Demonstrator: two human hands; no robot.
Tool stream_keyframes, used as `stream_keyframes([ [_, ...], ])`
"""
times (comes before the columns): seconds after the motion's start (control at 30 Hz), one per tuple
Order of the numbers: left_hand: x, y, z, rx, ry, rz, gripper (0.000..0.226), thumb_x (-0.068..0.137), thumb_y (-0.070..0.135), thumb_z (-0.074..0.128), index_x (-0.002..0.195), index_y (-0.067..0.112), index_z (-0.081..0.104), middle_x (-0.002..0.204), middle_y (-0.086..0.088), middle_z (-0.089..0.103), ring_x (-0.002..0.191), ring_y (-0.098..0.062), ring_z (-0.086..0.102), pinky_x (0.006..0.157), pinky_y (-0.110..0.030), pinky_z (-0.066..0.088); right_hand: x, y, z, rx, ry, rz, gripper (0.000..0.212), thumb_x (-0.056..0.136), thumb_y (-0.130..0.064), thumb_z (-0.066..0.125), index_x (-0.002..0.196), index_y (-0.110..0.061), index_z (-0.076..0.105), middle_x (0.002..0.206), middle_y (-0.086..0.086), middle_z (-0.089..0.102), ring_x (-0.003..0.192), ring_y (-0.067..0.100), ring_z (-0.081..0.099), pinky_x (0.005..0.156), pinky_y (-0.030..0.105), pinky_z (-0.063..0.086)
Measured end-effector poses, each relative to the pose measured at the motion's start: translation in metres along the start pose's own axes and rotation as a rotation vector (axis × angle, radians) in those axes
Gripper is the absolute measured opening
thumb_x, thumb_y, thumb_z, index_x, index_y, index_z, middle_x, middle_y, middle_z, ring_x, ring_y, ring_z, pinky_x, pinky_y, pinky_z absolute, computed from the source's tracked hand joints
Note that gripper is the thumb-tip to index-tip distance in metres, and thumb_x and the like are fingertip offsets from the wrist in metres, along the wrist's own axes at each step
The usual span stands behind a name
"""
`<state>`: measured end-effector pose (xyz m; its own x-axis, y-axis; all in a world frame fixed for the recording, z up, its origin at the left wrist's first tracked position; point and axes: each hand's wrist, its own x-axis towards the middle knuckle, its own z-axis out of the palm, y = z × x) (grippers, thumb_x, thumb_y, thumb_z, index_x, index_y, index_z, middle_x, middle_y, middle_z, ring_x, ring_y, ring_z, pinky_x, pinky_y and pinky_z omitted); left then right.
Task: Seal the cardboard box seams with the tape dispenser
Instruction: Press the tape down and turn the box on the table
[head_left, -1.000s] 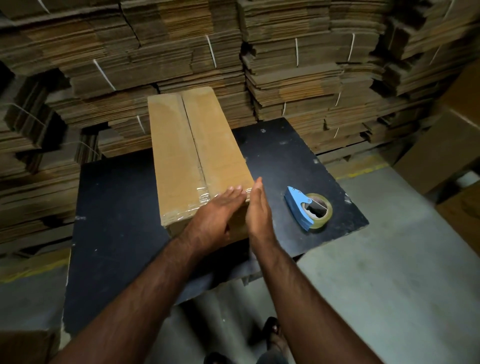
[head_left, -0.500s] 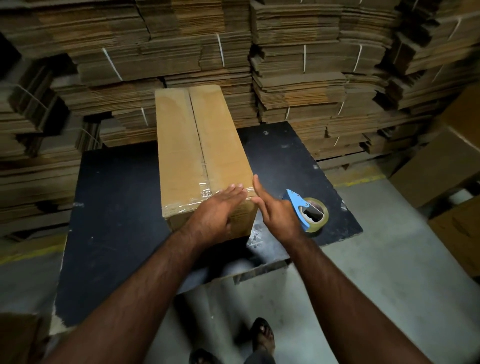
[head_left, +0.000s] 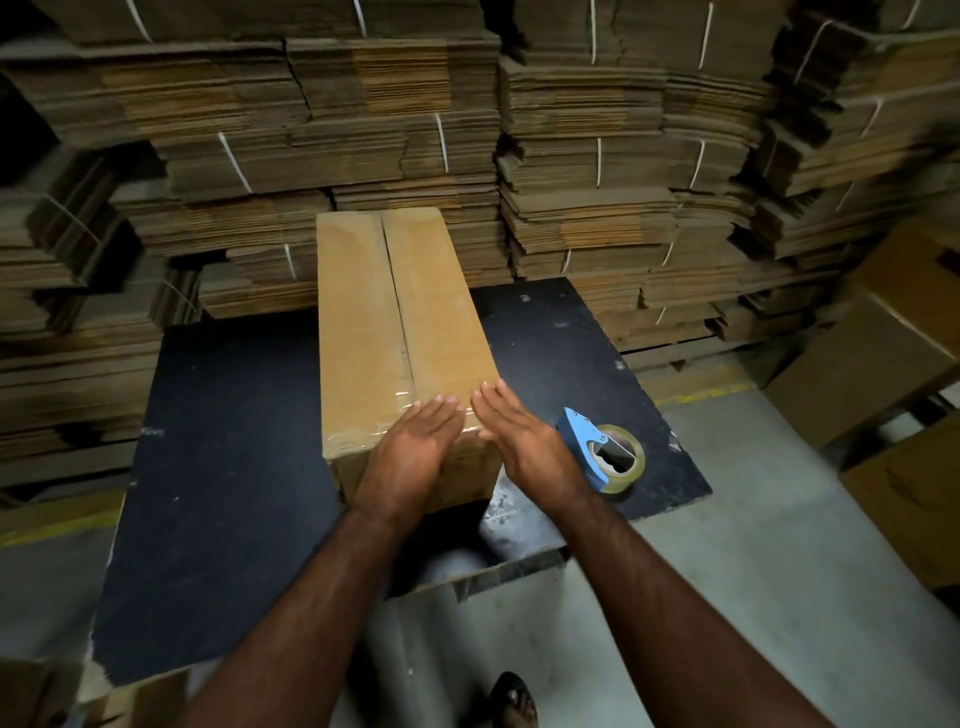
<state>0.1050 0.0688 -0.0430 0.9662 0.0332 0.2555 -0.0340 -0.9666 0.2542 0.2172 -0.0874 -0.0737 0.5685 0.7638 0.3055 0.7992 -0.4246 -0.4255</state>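
Tape already crosses the near edge of the long brown cardboard box (head_left: 405, 332) that lies along the middle of the black worktop (head_left: 228, 467): a clear strip glints there and folds down onto the near end face. Your left hand (head_left: 415, 457) and right hand (head_left: 524, 447) both lie flat on that taped edge, fingers (head_left: 441, 408) straight and held together, pressing it down and gripping nothing. Running toward 12 o'clock, the centre seam between the two top flaps looks bare, so by my reading most of the sealing is left. At 3 o'clock of your right hand, just beside it, the blue tape dispenser with its roll of clear tape (head_left: 605, 454) rests untouched on the worktop. With both flaps closed, the box's contents are hidden.
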Motion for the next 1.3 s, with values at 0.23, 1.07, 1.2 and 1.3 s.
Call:
stream_keyframes([
  [0.23, -0.002, 0.002, -0.01, -0.041, -0.082, -0.011, 0.085, 0.076, -0.011, 0.061, 0.152, 0.009, 0.03, 0.16, -0.005, 0.021, 0.149, -0.021, 0.019, 0.118, -0.024, -0.004, -0.003, -0.006, -0.022, -0.045, -0.131, -0.008, 0.052, 0.101, -0.018, 0.049, 0.151, -0.015, 0.038, 0.159, -0.001, 0.03, 0.15, 0.009, 0.014, 0.117, 0.024, 0.024],
  [1.07, -0.028, -0.06, -0.07, -0.3, 0.174, -0.572, 0.05, 0.094, 0.018, 0.054, 0.143, 0.009, 0.047, 0.156, -0.009, 0.035, 0.134, -0.027, 0.046, 0.107, -0.032, 0.037, 0.05, -0.056, -0.041, 0.051, -0.008, 0.371, 0.058, 0.097, -0.026, 0.055, 0.15, -0.012, 0.038, 0.153, 0.01, 0.039, 0.138, 0.023, 0.038, 0.11, 0.03, 0.03],
  [1.2, -0.001, -0.066, -0.07, -0.307, 0.1, -0.601, 0.058, 0.096, 0.027, 0.056, 0.148, 0.012, 0.037, 0.161, -0.007, 0.023, 0.139, -0.027, 0.037, 0.11, -0.035, 0.034, 0.069, -0.048, -0.034, 0.054, -0.11, 0.452, 0.07, 0.098, -0.036, 0.054, 0.156, -0.016, 0.022, 0.162, 0.007, 0.02, 0.145, 0.026, 0.027, 0.114, 0.041, 0.029],
  [1.3, 0.02, -0.081, -0.076, -0.284, 0.061, -0.655, 0.061, 0.095, 0.029, 0.058, 0.149, 0.014, 0.035, 0.161, -0.005, 0.023, 0.139, -0.026, 0.037, 0.109, -0.038, 0.035, 0.095, -0.033, -0.029, 0.112, -0.149, 0.463, 0.075, 0.096, -0.039, 0.056, 0.157, -0.016, 0.018, 0.162, 0.007, 0.018, 0.144, 0.027, 0.027, 0.114, 0.045, 0.03],
])
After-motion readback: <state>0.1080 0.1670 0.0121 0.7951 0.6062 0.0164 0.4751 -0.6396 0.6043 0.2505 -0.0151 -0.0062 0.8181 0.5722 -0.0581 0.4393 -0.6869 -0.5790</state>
